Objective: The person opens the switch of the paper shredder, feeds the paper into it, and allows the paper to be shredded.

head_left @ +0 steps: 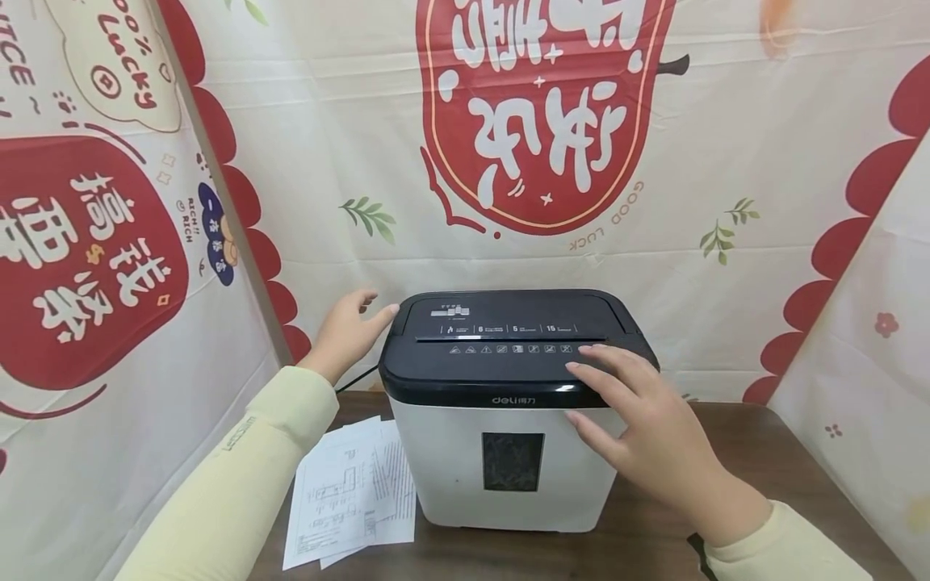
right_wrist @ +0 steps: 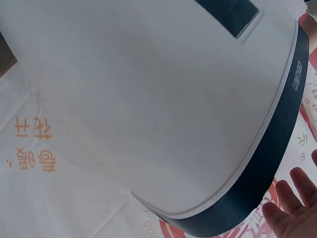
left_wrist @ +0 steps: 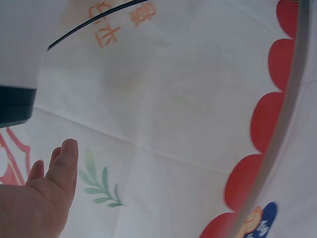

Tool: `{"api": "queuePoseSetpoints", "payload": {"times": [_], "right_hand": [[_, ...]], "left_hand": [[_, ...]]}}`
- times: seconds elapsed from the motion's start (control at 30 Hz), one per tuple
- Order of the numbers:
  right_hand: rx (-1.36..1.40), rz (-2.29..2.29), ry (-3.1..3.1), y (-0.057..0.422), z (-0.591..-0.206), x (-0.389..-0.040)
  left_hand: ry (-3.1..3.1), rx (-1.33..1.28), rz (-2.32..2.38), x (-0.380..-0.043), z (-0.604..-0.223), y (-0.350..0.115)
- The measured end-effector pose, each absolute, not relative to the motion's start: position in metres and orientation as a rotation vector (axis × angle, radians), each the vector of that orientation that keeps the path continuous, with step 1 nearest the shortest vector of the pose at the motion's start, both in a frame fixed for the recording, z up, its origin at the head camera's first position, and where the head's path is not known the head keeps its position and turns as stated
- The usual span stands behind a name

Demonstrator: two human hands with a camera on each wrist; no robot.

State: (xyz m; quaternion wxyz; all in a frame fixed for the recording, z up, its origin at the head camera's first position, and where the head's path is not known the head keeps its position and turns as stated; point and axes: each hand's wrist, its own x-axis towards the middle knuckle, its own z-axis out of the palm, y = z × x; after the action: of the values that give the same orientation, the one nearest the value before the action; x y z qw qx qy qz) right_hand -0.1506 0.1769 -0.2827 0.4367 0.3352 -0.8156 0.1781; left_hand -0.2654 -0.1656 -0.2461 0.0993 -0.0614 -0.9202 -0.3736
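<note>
A paper shredder [head_left: 450,476] with a white bin and a black lid [head_left: 501,371] stands upright on the table. In its lid runs a long feed slot, with printed icons in front of it. My left hand [head_left: 352,331] is at the lid's back left corner, thumb pointing at the edge and fingers relaxed. Over the lid's front right part is my right hand [head_left: 647,420], fingers spread and holding nothing. In the left wrist view the left hand [left_wrist: 47,188] shows beside the dark lid edge. The right wrist view has the right hand's fingers [right_wrist: 290,196] apart near the black rim.
Several printed paper sheets [head_left: 356,500] lie on the brown table [head_left: 756,476], left of the shredder. A black cord [head_left: 358,378] runs from behind it to the left. Patterned cloth [head_left: 305,161] hangs at the back and both sides.
</note>
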Motion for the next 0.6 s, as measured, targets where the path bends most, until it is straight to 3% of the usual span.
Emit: {"api": "queuePoseSetpoints", "payload": {"times": [0.6], "right_hand": [[0.9,0.455,-1.993,0.156,-0.307,-0.136]], "left_hand": [[-2.729,-0.013,-1.087,-0.253,-0.296,-0.21]]}}
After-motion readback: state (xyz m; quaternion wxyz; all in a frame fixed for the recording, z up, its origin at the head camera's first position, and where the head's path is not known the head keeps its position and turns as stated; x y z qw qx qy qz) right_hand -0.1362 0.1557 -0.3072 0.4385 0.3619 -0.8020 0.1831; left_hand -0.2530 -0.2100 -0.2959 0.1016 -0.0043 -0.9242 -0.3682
